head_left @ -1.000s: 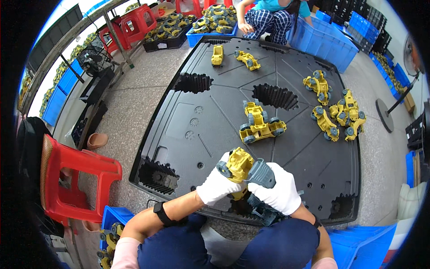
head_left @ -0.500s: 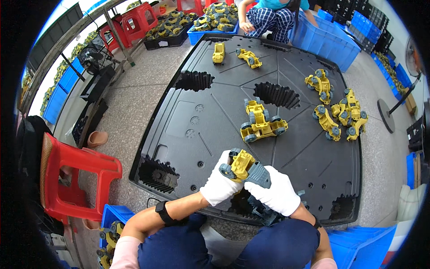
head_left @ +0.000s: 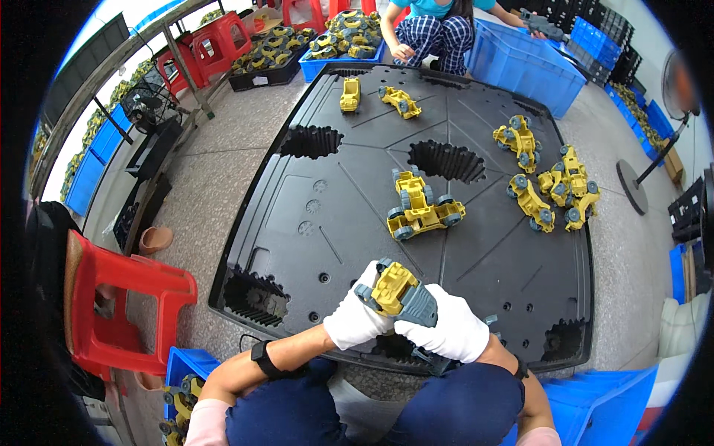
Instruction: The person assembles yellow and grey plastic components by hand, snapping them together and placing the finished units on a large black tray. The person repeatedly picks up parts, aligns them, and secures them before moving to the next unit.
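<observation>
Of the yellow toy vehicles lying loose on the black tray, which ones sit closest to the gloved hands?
The pair at the tray's middle, just beyond the hands. The others lie farther off: two at the far edge, a cluster at the right.

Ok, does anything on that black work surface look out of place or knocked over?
Mostly no. On the black panel, the finished yellow toy vehicles lie in a loose jumble at the right, some tipped against each other. The pair in the middle lies overlapped. Both gloved hands, left hand and right hand, hold a yellow and grey toy.
</observation>
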A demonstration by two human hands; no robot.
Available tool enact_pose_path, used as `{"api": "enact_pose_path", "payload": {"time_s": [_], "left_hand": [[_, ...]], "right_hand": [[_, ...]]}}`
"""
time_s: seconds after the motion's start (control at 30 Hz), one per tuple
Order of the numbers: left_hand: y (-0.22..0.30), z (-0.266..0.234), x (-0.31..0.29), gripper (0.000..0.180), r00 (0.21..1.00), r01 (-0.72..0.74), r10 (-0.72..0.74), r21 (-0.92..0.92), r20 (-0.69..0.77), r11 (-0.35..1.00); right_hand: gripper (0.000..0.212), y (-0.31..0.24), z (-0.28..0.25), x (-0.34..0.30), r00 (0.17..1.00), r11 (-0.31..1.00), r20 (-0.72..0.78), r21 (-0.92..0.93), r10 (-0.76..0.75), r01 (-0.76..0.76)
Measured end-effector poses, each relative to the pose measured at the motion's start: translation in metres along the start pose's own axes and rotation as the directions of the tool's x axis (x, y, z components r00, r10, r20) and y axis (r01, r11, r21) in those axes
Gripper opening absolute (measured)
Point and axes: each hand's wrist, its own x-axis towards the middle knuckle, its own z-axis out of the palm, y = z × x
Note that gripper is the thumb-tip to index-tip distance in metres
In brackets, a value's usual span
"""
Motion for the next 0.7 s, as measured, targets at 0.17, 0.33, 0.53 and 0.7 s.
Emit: {"api": "enact_pose_path", "payload": {"time_s": [0.17, 0.33, 0.53, 0.7], "left_hand": [[0.015, -0.002, 0.001, 0.061, 0.997, 0.073, -0.071, -0.099, 0.024, 0.992], [0.027, -0.02, 0.002, 0.069, 0.947, 0.281, -0.168, -0.455, 0.273, 0.845], [0.036, -0.003, 0.007, 0.053, 0.925, 0.379, -0.152, -0.869, 0.348, 0.318], [0.055, 0.009, 0.017, 0.049, 0.946, 0.306, -0.213, -0.89, 0.244, 0.339]], "right_hand": [[0.055, 0.008, 0.006, 0.002, 0.995, 0.995, -0.081, 0.08, -0.059, 0.065], [0.058, 0.027, 0.012, 0.012, 0.956, 0.977, -0.246, 0.098, -0.16, 0.189], [0.037, 0.021, 0.013, 0.023, 0.825, 0.86, -0.474, 0.233, -0.307, 0.454], [0.041, 0.029, 0.024, 0.037, 0.672, 0.784, -0.663, 0.205, -0.329, 0.586]]}}
